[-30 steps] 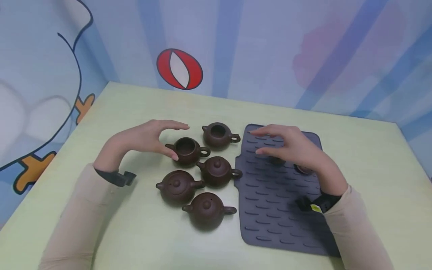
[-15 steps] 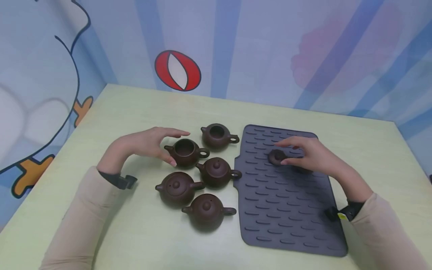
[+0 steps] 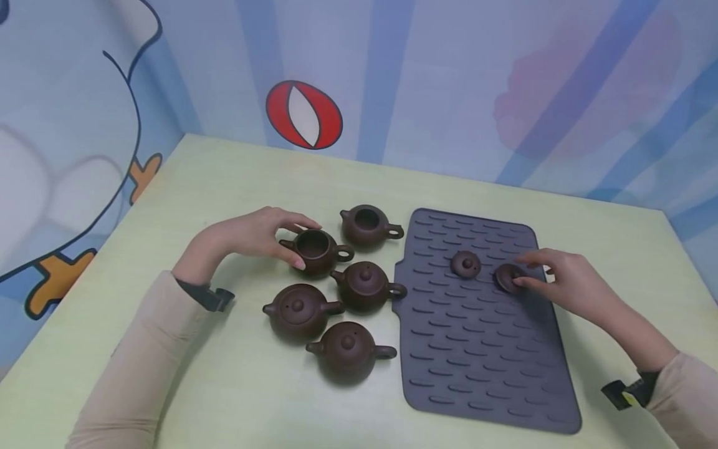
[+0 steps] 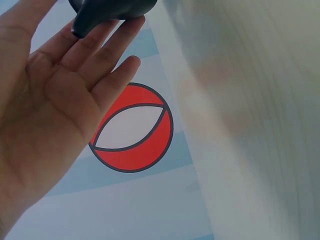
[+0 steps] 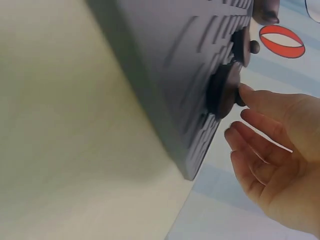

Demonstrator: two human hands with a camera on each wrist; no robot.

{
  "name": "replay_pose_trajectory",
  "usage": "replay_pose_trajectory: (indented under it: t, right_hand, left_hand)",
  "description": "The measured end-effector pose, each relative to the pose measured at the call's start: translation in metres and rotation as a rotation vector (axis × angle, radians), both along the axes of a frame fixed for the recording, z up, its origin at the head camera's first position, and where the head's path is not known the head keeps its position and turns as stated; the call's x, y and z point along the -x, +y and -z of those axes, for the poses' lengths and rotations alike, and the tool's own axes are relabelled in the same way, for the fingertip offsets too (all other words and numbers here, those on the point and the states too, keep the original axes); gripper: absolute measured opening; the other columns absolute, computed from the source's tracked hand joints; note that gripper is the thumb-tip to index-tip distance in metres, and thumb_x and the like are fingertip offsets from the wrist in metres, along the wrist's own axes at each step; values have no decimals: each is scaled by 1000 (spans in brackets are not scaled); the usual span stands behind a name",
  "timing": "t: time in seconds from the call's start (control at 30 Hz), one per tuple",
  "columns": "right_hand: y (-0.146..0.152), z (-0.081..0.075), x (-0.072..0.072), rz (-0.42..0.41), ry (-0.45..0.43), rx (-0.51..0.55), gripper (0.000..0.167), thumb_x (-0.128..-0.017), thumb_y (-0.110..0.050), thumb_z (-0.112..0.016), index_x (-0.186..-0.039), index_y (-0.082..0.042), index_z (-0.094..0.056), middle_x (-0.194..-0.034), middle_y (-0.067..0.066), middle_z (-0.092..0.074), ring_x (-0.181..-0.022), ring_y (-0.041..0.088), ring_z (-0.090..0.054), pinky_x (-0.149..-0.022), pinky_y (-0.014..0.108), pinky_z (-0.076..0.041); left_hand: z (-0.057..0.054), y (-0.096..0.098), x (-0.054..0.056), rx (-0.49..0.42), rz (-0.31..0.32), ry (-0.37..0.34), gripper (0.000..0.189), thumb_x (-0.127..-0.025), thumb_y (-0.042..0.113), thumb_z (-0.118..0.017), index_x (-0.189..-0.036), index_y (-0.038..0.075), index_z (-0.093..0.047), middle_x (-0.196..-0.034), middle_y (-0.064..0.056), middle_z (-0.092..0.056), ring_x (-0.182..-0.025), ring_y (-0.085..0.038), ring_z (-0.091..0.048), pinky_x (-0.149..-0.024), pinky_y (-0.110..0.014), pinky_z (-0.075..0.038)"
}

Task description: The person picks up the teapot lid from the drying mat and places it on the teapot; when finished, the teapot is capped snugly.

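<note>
My left hand [image 3: 255, 234] holds a lidless dark brown teapot [image 3: 315, 265] by its sides, thumb at the front and fingers behind. In the left wrist view its spout [image 4: 87, 20] shows above the palm, with fingertips against the underside. On the grey ribbed mat [image 3: 465, 349], my right hand [image 3: 572, 284] pinches the knob of a small brown teapot lid [image 3: 507, 279]. The right wrist view shows thumb and fingertip at that knob, the lid close over the mat. Just left of it a second lid [image 3: 466, 265] lies knob up.
Behind the held teapot stands another lidless teapot [image 3: 367, 226]. Three lidded teapots, one in the middle [image 3: 364, 290], one at left [image 3: 297, 315] and one in front [image 3: 346, 355], stand close together beside the mat. A painted wall [image 3: 437, 93] bounds the table's back.
My right hand has moved right across the mat, from the left lid to the right one, and now pinches its knob. My left hand's fingers have closed in on the lidless teapot.
</note>
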State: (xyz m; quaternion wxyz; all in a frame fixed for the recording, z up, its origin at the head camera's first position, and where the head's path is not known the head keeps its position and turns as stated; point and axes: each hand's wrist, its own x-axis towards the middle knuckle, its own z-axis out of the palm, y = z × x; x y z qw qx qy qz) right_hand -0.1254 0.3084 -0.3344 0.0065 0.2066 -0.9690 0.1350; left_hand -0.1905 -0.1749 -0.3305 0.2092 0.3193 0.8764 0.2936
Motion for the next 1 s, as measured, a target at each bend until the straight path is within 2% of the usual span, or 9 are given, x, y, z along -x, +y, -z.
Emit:
replay_pose_trajectory:
  t: [0.2,0.53,0.77,0.93,1.0]
  right_hand:
    - [4,9,-4,3,22,38,24,-80,-10,-72,-102,-1,-70,-93,14,-69,-81,28,-65,-65,41,-54]
    - [4,14,-2,-52,75,28,25,-77,-9,-74,-101,0,-72,-92,14,-70,-79,28,-66,-59,35,-54]
    - [4,14,-4,-89,180,11,22,-74,-7,-76,-96,-5,-73,-88,9,-71,-65,14,-62,-50,24,-41]
    - [2,12,-6,-84,227,33,22,-75,-9,-76,-96,-6,-73,-87,7,-71,-68,16,-63,-54,33,-48]
    - [0,11,-7,-75,239,45,23,-75,-10,-76,-97,-7,-73,-88,7,-71,-69,18,-64,-53,32,-47]
  left_hand:
    - [-1,-3,-1,-2,-13,-15,68,-73,24,-81,-133,12,-52,-130,-6,-56,-120,-29,-52,-102,-49,-37]
    - [9,-2,-3,-15,-26,-49,70,-72,27,-81,-134,13,-51,-131,-6,-56,-121,-29,-51,-102,-50,-36]
    - [12,-2,-3,-29,-14,-44,69,-73,27,-80,-134,12,-51,-131,-5,-55,-121,-28,-51,-102,-49,-37]
    - [12,-3,-2,-28,-17,-45,69,-73,28,-80,-134,13,-51,-131,-5,-55,-121,-29,-51,-102,-49,-37]
    - [12,-2,-2,-29,-17,-50,69,-74,27,-80,-134,13,-50,-132,-6,-55,-122,-29,-50,-102,-50,-36]
